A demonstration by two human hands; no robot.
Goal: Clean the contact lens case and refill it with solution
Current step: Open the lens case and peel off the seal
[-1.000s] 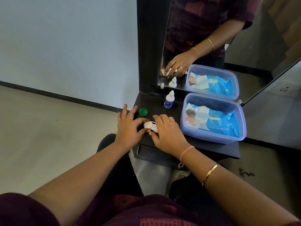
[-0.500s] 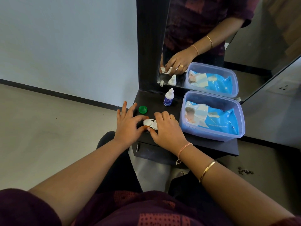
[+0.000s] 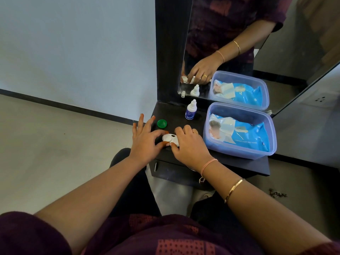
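A white contact lens case [image 3: 169, 138] lies on the dark shelf [image 3: 239, 162] near its front edge. My left hand [image 3: 145, 142] pinches the case's left end between thumb and forefinger, its other fingers spread. My right hand [image 3: 189, 147] covers the right end with curled fingers; that end is mostly hidden. A loose green cap [image 3: 161, 123] lies just behind my left hand. The small white solution bottle [image 3: 191, 110] with a blue label stands upright farther back, near the mirror.
A clear plastic box [image 3: 239, 152] holding a blue wipes pack [image 3: 241, 135] fills the shelf's right side. A mirror [image 3: 257, 43] in a dark frame rises behind the shelf. A drawer handle [image 3: 156, 166] shows below the front edge. Bare floor lies to the left.
Both hands stay on the lens case, with only slight shifts of the fingers. The bottle, green cap and box have not moved.
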